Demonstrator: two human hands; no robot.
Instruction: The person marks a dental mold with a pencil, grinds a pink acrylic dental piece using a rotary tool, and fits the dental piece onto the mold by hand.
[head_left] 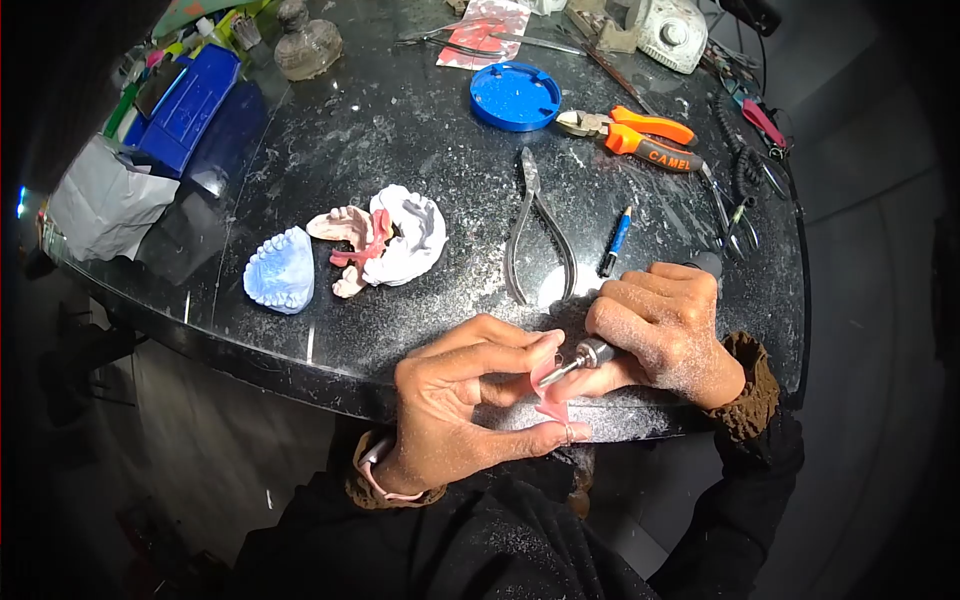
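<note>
Near the front edge of the black table, my left hand (pixel 465 390) pinches a small pink dental plate (pixel 549 390) between thumb and fingers. My right hand (pixel 665 330) is wrapped round a rotary handpiece (pixel 594 353), whose metal tip points left and meets or nearly meets the pink piece. White dust covers my right hand's fingers and the table edge beneath. Part of the pink piece is hidden by my left fingers. Left of my hands lie a blue dental cast (pixel 279 271), a white cast (pixel 408 236) and a pink piece with pale parts (pixel 365 240).
Wire pliers (pixel 532 225) and a blue pencil (pixel 617 243) lie beyond my hands. Farther back are a blue round lid (pixel 515 97), orange-handled cutters (pixel 650 140), a glass burner (pixel 306 45) and a white device (pixel 670 32). A blue box (pixel 190 112) and crumpled paper (pixel 105 205) are at left.
</note>
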